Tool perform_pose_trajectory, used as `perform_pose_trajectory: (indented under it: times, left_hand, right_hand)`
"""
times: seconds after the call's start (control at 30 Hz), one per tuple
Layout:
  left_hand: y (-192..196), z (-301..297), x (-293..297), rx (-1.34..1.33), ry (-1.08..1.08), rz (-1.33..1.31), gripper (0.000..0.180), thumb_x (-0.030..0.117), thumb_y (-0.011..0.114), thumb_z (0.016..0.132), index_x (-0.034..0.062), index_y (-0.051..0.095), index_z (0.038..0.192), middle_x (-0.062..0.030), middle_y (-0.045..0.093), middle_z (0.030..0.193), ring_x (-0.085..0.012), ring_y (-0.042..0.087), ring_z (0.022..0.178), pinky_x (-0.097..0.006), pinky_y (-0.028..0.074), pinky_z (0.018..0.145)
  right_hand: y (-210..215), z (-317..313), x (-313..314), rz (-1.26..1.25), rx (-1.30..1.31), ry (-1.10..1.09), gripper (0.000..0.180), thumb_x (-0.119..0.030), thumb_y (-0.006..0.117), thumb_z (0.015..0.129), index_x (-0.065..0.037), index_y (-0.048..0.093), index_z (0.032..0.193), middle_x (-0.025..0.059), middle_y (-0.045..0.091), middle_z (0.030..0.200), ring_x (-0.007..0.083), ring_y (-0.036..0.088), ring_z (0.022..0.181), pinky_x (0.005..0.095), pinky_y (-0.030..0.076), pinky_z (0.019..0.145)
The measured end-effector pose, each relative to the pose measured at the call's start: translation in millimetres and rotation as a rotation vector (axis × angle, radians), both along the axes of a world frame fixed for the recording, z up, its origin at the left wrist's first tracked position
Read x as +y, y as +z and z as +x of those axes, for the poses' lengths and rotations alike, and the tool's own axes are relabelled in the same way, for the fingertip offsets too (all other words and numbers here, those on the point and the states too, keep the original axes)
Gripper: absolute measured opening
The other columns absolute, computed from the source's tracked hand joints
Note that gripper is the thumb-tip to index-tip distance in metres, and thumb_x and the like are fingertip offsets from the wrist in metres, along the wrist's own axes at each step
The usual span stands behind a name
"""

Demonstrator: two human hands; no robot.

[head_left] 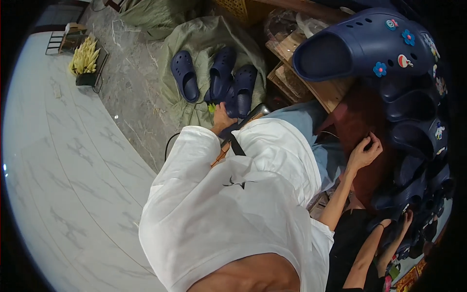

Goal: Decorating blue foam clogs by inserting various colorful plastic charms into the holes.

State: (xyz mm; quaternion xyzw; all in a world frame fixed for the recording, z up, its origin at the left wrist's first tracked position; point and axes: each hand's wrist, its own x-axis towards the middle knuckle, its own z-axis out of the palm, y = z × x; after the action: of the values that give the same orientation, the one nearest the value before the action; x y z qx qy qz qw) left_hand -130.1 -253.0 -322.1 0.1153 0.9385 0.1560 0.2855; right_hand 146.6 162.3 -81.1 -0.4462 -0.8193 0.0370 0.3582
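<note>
My left hand (224,118) reaches down beside my lap, its fingers closed at the edge of a navy clog (228,129) that is mostly hidden by the hand and my shirt. Just ahead of it, several loose navy clogs (184,77) lie on a green woven sack (175,41). My right hand (364,154) is raised over a dark red surface (362,109), fingertips pinched together; whatever they hold, if anything, is too small to make out. In front of that hand, a large navy clog (331,44) carries flower and round charms near its vent holes.
Stacked navy clogs (413,138), some with charms, line the right side. Another person's hands (406,224) work among them at lower right. Wooden boards (335,92) stand under the large clog. A potted yellow plant (85,58) is on the floor at far left.
</note>
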Motion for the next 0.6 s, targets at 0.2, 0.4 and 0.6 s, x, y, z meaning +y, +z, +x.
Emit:
perform_pose_trajectory:
  times: [0.2,0.4,0.6]
  left_hand:
    - [7.8,10.1,-25.0,0.076,0.092,0.039,0.104,0.034,0.092,0.053,0.005,0.037,0.137,-0.0213,0.048,0.126,-0.0399,0.054,0.117,-0.044,0.05,0.096]
    - [55.6,-78.8,2.2,0.165,-0.059,0.131,0.097,0.04,0.091,0.053,0.0027,0.043,0.129,-0.0238,0.054,0.12,-0.0429,0.059,0.111,-0.047,0.051,0.091]
    - [82.7,-177.3,49.9,0.166,0.01,0.297,0.087,0.042,0.089,0.06,0.0024,0.049,0.126,-0.0237,0.057,0.121,-0.0414,0.061,0.107,-0.045,0.051,0.091]
  right_hand:
    - [0.3,0.4,1.5,0.021,-0.018,0.02,0.016,-0.013,0.061,0.093,-0.005,0.07,0.104,0.0133,0.061,0.107,0.0301,0.061,0.102,0.0409,0.048,0.089]
    - [-0.2,3.8,-2.9,0.026,-0.034,0.036,0.017,-0.014,0.061,0.094,-0.005,0.07,0.105,0.0129,0.061,0.108,0.0302,0.061,0.102,0.0411,0.048,0.089]
    - [0.4,2.2,0.3,0.034,-0.037,0.027,0.016,-0.012,0.06,0.094,-0.005,0.071,0.105,0.0133,0.061,0.108,0.0308,0.061,0.102,0.0415,0.048,0.089]
